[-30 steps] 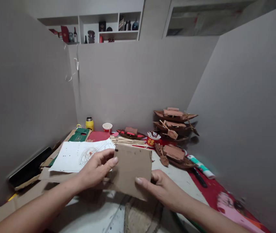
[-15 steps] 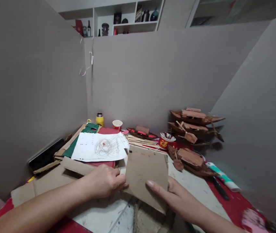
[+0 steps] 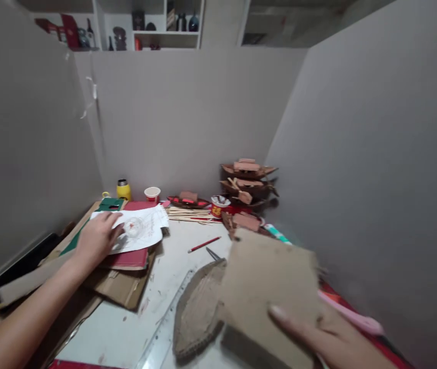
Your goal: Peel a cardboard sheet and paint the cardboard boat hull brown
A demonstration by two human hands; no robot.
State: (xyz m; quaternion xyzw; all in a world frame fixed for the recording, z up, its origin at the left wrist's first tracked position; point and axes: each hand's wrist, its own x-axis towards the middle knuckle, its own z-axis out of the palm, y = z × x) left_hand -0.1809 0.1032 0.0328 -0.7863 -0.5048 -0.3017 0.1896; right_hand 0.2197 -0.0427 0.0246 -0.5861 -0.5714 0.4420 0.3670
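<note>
My right hand (image 3: 329, 341) grips a rough-edged piece of brown cardboard (image 3: 268, 279) at the lower right, thumb on top of it; the piece is blurred by motion. Under it on the table lies a boat-shaped cardboard cut-out (image 3: 199, 307). My left hand (image 3: 97, 238) lies far to the left, fingers flat on a white sheet with a scribbled drawing (image 3: 141, 230), which rests on a red book (image 3: 131, 259) and a pile of cardboard sheets (image 3: 120, 287).
A red pencil (image 3: 204, 244), a clear ruler (image 3: 164, 328) and scissor tips (image 3: 213, 254) lie on the white tabletop. At the back stand a yellow flask (image 3: 123, 189), red cups (image 3: 152, 194), wooden sticks (image 3: 187, 214) and stacked brown model boats (image 3: 247, 182). Grey partition walls enclose three sides.
My left hand let go of the cardboard piece and moved left onto the white sheet. My right hand carried the piece right and toward me, uncovering the boat-shaped cut-out. The view swung right.
</note>
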